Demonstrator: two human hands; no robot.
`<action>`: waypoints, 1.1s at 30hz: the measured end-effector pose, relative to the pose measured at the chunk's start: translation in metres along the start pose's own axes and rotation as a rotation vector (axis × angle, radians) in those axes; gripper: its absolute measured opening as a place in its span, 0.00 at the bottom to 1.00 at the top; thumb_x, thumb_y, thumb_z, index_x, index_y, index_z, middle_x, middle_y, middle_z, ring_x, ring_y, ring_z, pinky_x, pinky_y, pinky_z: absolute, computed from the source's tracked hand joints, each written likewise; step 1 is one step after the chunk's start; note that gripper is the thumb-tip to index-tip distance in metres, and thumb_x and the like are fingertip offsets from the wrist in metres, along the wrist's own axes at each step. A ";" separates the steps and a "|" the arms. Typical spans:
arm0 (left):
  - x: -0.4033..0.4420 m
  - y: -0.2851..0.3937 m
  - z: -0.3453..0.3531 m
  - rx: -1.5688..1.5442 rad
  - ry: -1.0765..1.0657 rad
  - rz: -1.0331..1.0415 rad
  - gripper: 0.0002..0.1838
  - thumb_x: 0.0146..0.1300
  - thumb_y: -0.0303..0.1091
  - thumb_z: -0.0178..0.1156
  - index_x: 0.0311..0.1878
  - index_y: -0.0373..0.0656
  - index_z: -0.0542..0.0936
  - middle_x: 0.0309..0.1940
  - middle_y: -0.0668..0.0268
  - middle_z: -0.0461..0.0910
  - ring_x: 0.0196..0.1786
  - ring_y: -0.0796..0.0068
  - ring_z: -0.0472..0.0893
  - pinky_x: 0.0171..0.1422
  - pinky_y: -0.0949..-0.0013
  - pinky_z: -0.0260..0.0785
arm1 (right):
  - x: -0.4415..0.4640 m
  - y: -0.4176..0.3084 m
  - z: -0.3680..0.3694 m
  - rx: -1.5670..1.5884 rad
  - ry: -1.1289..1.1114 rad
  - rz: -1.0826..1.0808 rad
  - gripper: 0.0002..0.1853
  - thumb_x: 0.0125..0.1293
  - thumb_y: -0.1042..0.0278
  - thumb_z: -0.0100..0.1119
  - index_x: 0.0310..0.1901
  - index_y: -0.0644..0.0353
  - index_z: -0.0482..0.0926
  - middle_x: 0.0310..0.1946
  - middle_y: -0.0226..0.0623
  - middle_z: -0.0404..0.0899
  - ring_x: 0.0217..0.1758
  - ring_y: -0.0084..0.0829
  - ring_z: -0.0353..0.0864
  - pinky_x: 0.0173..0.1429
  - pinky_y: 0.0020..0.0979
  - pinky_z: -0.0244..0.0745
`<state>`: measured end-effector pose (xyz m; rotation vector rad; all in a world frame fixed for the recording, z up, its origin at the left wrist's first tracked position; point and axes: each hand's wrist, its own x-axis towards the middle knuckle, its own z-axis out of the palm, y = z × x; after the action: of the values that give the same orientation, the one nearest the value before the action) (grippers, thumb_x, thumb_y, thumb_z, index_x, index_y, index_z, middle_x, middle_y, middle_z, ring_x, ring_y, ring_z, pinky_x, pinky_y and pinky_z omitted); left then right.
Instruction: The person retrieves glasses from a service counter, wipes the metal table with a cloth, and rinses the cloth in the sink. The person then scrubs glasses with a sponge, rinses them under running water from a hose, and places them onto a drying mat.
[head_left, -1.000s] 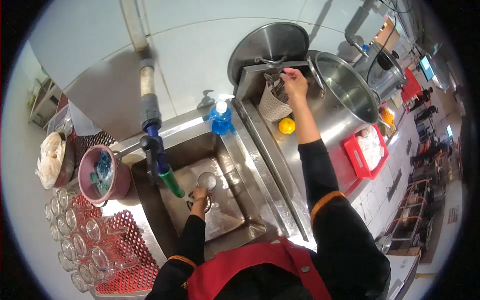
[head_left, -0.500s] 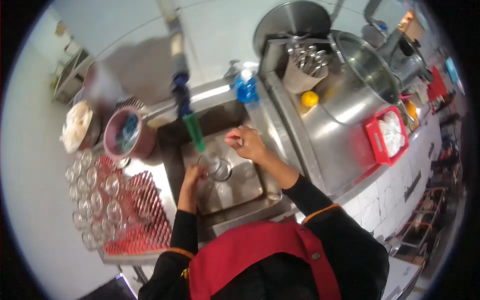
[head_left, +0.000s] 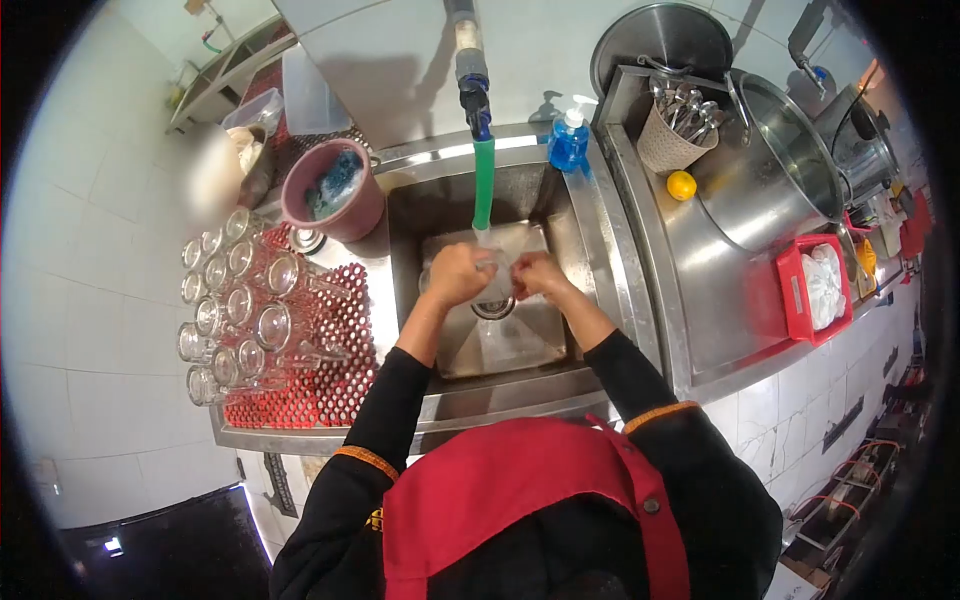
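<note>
Over the steel sink (head_left: 560,335), a clear glass (head_left: 494,288) is between my hands, just below the end of the green hose (head_left: 484,185). My left hand (head_left: 463,275) is closed around its left side. The fingers of my right hand (head_left: 538,275) are bent together against its right side. Much of the glass is hidden by my fingers. Beneath it the round drain (head_left: 493,308) shows in the sink floor. Whether water runs from the hose is hard to see.
Several clear glasses (head_left: 240,305) stand upside down on a red mat (head_left: 345,385) at left. Behind them is a pink bucket (head_left: 360,215). A blue soap bottle (head_left: 568,148) stands behind the sink. At right are a spoon holder (head_left: 672,150), orange fruit (head_left: 681,185), large pot (head_left: 750,205) and red basket (head_left: 795,290).
My right hand has come down from above the sink to the glass. My left hand still holds the glass. The camera has turned, so the whole scene has shifted in view.
</note>
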<state>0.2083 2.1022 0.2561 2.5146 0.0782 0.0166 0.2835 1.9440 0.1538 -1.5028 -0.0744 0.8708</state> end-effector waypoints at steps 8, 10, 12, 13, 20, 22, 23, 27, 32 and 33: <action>-0.020 0.053 0.019 0.463 -0.285 0.222 0.10 0.44 0.37 0.56 0.19 0.41 0.78 0.20 0.54 0.77 0.30 0.57 0.78 0.33 0.61 0.70 | -0.039 0.033 0.053 -0.176 -0.317 -0.386 0.10 0.50 0.73 0.56 0.37 0.58 0.74 0.28 0.34 0.75 0.21 0.28 0.76 0.20 0.28 0.70; -0.024 0.059 0.026 0.520 -0.304 0.277 0.09 0.42 0.37 0.58 0.21 0.41 0.79 0.21 0.55 0.77 0.30 0.58 0.79 0.33 0.61 0.70 | -0.053 0.021 0.064 -0.049 -0.373 -0.355 0.11 0.51 0.72 0.55 0.39 0.55 0.74 0.30 0.34 0.75 0.22 0.28 0.76 0.20 0.29 0.70; -0.026 0.062 0.025 0.575 -0.322 0.334 0.09 0.41 0.37 0.60 0.22 0.41 0.79 0.21 0.56 0.78 0.30 0.59 0.79 0.33 0.62 0.70 | -0.061 0.012 0.067 0.070 -0.408 -0.302 0.12 0.51 0.70 0.54 0.40 0.53 0.73 0.32 0.34 0.75 0.23 0.28 0.76 0.20 0.29 0.70; -0.026 0.063 0.024 0.576 -0.329 0.332 0.10 0.39 0.37 0.61 0.23 0.41 0.80 0.23 0.57 0.78 0.31 0.60 0.79 0.33 0.62 0.70 | -0.064 0.007 0.068 0.127 -0.419 -0.278 0.13 0.52 0.69 0.54 0.41 0.52 0.73 0.33 0.33 0.75 0.24 0.28 0.76 0.20 0.29 0.70; -0.013 0.011 -0.012 0.253 -0.107 0.109 0.18 0.36 0.34 0.63 0.37 0.42 0.78 0.28 0.54 0.77 0.34 0.58 0.78 0.37 0.62 0.70 | -0.009 -0.012 0.024 0.317 -0.299 0.256 0.14 0.50 0.65 0.58 0.39 0.58 0.74 0.25 0.30 0.76 0.19 0.24 0.75 0.18 0.23 0.67; -0.015 -0.021 -0.012 0.141 -0.092 0.117 0.21 0.38 0.33 0.62 0.41 0.42 0.77 0.29 0.54 0.77 0.35 0.57 0.78 0.38 0.63 0.69 | 0.000 -0.031 0.017 -0.256 -0.211 0.152 0.15 0.54 0.70 0.51 0.46 0.55 0.72 0.25 0.34 0.77 0.15 0.23 0.74 0.13 0.21 0.65; -0.015 -0.032 -0.007 0.029 -0.080 0.124 0.24 0.39 0.31 0.61 0.46 0.42 0.75 0.31 0.53 0.77 0.36 0.56 0.78 0.40 0.64 0.69 | -0.008 -0.056 0.025 -0.395 -0.113 0.151 0.10 0.52 0.76 0.49 0.37 0.63 0.76 0.19 0.37 0.76 0.15 0.27 0.76 0.13 0.25 0.68; -0.020 -0.054 0.026 -0.229 0.022 -0.246 0.25 0.41 0.31 0.60 0.49 0.42 0.73 0.33 0.54 0.78 0.37 0.58 0.78 0.42 0.66 0.69 | 0.006 -0.090 0.032 -0.901 -0.016 0.004 0.06 0.46 0.76 0.52 0.21 0.69 0.78 0.20 0.48 0.77 0.20 0.36 0.80 0.20 0.30 0.75; -0.002 -0.072 0.100 -0.252 0.603 -0.467 0.28 0.51 0.38 0.55 0.57 0.41 0.65 0.49 0.52 0.72 0.42 0.61 0.77 0.46 0.66 0.69 | 0.011 -0.086 0.032 -1.107 0.220 -0.385 0.07 0.42 0.75 0.56 0.25 0.70 0.77 0.20 0.54 0.75 0.25 0.44 0.79 0.28 0.35 0.75; 0.000 -0.042 0.073 -1.042 0.244 -0.875 0.26 0.56 0.43 0.51 0.57 0.42 0.63 0.52 0.53 0.68 0.46 0.59 0.75 0.49 0.62 0.69 | 0.007 -0.089 0.033 -1.028 0.290 -0.427 0.08 0.41 0.76 0.57 0.26 0.70 0.77 0.20 0.56 0.74 0.27 0.47 0.78 0.31 0.36 0.75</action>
<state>0.2080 2.0936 0.1719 1.2780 0.9786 0.0040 0.3101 1.9896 0.2328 -2.4228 -0.6847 0.2227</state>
